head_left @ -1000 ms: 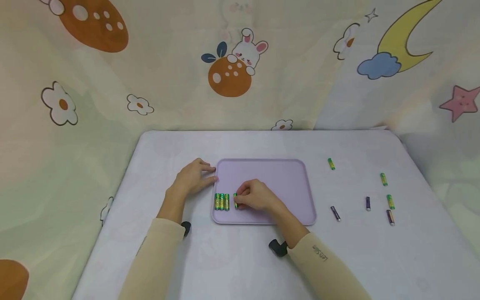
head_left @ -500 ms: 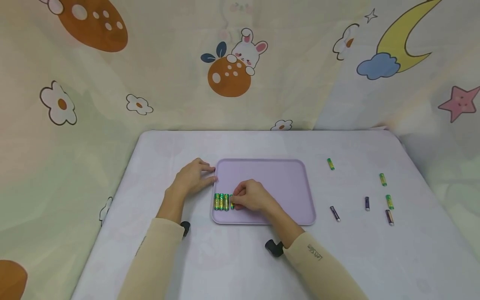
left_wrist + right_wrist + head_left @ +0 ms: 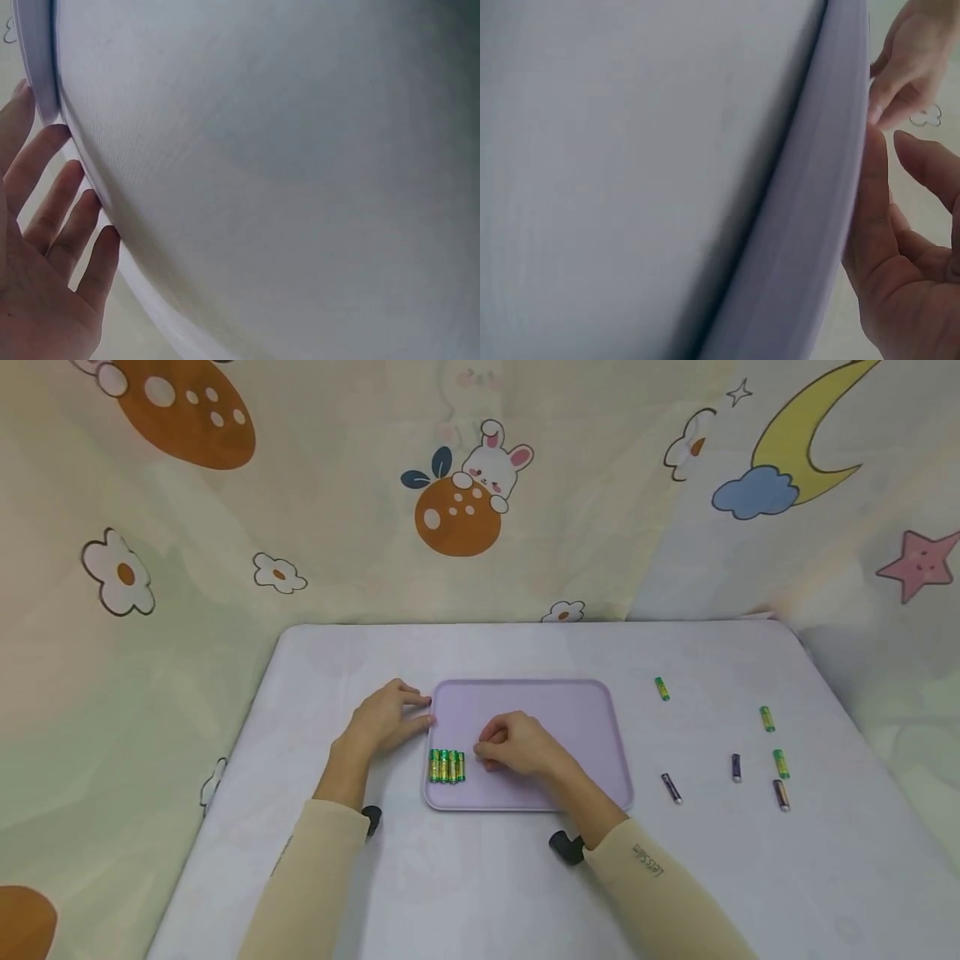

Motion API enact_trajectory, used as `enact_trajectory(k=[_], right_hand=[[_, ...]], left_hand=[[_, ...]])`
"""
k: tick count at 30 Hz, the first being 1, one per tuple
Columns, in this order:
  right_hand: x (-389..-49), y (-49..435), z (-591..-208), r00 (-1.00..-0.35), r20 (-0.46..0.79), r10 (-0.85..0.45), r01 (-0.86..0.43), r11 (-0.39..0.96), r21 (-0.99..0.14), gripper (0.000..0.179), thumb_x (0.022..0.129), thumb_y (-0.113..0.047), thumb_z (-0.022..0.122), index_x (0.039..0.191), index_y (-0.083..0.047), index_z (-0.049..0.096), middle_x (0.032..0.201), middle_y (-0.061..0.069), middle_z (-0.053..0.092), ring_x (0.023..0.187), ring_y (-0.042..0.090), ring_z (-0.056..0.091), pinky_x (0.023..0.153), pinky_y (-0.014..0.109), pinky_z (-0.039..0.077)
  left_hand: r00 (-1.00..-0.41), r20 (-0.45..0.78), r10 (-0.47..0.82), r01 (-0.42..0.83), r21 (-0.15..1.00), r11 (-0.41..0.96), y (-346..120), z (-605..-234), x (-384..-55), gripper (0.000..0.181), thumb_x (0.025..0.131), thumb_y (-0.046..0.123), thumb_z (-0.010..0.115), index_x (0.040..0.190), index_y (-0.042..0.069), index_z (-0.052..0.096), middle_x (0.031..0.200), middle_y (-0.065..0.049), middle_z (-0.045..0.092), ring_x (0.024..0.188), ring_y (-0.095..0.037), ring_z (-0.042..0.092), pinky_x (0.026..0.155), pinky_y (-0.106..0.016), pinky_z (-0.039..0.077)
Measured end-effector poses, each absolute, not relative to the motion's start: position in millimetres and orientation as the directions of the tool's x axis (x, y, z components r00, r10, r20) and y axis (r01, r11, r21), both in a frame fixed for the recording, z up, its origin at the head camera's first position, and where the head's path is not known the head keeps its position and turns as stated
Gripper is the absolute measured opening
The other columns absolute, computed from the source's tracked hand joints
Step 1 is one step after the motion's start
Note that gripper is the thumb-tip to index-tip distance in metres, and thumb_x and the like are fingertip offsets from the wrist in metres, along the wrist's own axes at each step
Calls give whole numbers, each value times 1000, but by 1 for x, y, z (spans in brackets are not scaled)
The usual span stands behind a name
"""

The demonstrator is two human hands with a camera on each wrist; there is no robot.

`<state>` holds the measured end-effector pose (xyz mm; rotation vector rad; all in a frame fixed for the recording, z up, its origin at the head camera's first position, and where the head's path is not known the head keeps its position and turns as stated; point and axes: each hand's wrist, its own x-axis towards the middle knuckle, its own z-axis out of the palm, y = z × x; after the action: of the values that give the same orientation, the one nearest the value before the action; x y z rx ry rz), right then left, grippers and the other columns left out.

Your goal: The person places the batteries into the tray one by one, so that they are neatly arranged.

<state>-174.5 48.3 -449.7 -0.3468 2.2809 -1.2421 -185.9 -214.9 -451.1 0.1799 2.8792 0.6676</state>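
Note:
Several green-and-yellow batteries (image 3: 447,767) stand side by side in a row in the lower left corner of a lilac tray (image 3: 555,710). My right hand (image 3: 517,745) is over the tray, just right of that row and apart from it. In the right wrist view its thumb and index finger are parted, and nothing shows between them. At the tray's left rim, my left hand (image 3: 381,714) touches the edge with its thumb and fingertips. The left wrist view shows its fingers (image 3: 75,232) loosely extended by the tray's side.
Right of the tray, more green batteries (image 3: 767,718) and dark purple batteries (image 3: 671,787) lie scattered on the white-covered table (image 3: 465,885). A patterned cloth (image 3: 337,493) hangs behind and beside the table.
My right hand has set its green battery against the row, moving it left, then let go and drawn back a little to the right. My left hand has stayed at the rim.

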Motion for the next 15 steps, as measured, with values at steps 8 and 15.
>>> enact_trajectory(k=[8, 15], right_hand=[[-187, 83, -441, -841, -266, -471, -11, 507, -862, 19, 94, -18, 73, 103, -2, 70, 87, 11, 75, 76, 23, 76, 78, 28, 55], [-201, 108, -442, -869, -228, -440, -32, 510, -860, 21, 95, -20, 73, 104, -1, 70, 90, 12, 75, 78, 24, 76, 78, 28, 57]], left_hand=[[-976, -145, 163, 84, 440, 894, -214, -451, -186, 50, 94, 45, 73, 136, 18, 69, 142, -9, 57, 134, -35, 52, 111, -57, 43], [-975, -144, 172, 94, 435, 896, -216, -451, -187, 50, 95, 46, 72, 135, 17, 70, 141, -9, 57, 133, -35, 53, 109, -58, 44]])
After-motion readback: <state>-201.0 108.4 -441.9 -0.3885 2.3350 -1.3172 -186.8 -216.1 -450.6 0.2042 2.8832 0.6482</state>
